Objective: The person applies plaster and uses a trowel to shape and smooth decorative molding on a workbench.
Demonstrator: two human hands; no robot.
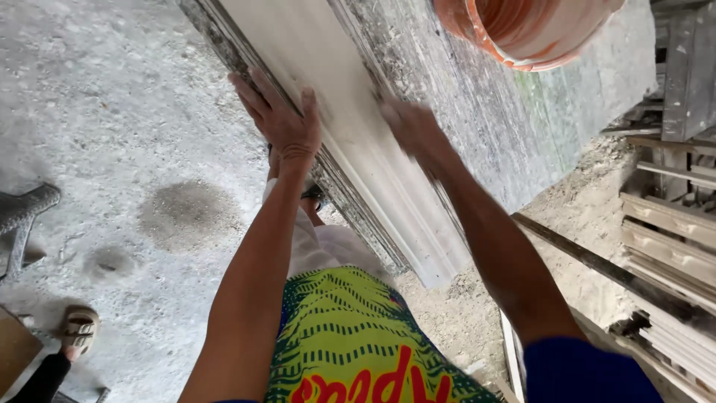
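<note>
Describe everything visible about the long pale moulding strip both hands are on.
The long pale moulding strip is a whitish, plaster-like length with stepped ridges running along it and dark, dirty edges. It lies on a worn grey bench, running from the top of the picture down to a cut end at centre. The left hand rests flat, fingers spread, on its left edge; the right hand, blurred, presses on its right side. An orange bucket stands beyond it, apart.

Under me lies a rough grey concrete floor (112, 112) with a dark damp stain (186, 213). To my right, pale moulded strips (671, 246) are stacked beside sandy ground (462, 313). An orange bucket (526, 30) sits at the far edge. Soft daylight falls evenly.
</note>
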